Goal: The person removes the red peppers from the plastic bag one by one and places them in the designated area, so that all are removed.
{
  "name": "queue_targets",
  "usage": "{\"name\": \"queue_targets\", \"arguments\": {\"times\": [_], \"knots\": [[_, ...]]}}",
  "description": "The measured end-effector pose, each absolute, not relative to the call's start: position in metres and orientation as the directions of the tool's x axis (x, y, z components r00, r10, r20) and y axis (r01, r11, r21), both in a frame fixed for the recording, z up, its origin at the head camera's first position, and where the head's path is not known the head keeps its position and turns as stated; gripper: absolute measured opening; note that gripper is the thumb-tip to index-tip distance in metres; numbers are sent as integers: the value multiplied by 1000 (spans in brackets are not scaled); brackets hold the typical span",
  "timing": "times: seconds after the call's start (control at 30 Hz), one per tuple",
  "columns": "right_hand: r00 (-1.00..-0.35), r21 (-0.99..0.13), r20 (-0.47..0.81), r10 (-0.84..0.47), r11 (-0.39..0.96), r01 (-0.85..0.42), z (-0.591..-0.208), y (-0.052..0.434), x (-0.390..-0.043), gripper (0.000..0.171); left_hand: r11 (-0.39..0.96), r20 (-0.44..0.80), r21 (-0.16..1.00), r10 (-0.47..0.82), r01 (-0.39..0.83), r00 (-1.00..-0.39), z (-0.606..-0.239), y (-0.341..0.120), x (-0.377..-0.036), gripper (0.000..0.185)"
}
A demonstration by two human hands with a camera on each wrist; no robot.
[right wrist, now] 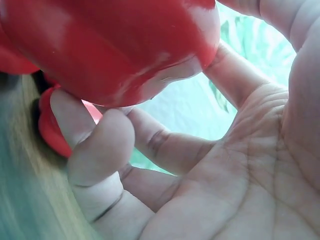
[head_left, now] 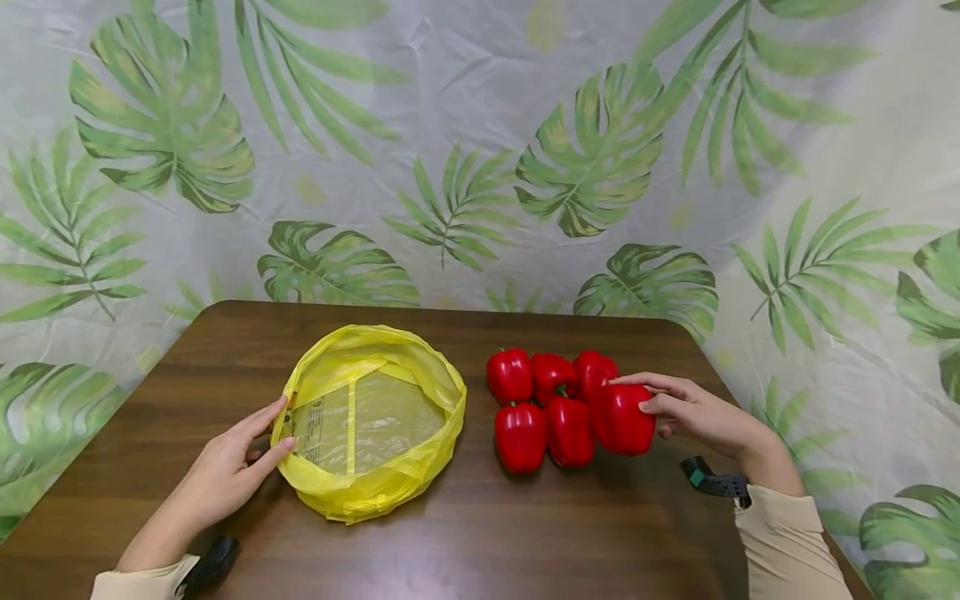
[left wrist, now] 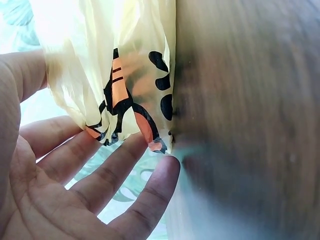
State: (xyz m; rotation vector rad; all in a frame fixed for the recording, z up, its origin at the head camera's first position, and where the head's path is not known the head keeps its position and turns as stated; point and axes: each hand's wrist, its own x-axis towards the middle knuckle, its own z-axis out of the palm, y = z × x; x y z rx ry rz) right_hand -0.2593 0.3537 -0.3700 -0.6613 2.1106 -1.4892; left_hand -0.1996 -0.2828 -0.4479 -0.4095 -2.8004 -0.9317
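Note:
A yellow plastic bag [head_left: 442, 467] stands on the table at left, its mouth folded wide into a round rim. My left hand [head_left: 225, 471] holds its left edge, thumb and fingers on either side of the thin plastic. Orange and black print on the bag [left wrist: 117, 85] shows beside the fingers in the left wrist view. At right, my right hand [head_left: 701, 417] grips a glossy red bell pepper [head_left: 624, 419] between thumb and fingers. That pepper [right wrist: 120, 45] fills the top of the right wrist view. Several more red bell peppers [head_left: 521, 437] sit in two rows just left of it.
The brown wooden table [head_left: 480, 533] has rounded far corners. Behind it hangs a pale cloth [head_left: 480, 108] printed with green leaves. A black wrist mount [head_left: 716, 482] is strapped at the right wrist, and another [head_left: 213, 567] at the left.

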Motion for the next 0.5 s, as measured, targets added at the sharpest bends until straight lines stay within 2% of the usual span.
{"name": "queue_targets", "arguments": {"times": [0.5], "knots": [[-772,-961,-158,-616,276,-23,-390,374,-266,42,771,241,559,202,306,-949,-449,-283,-199,67]]}}
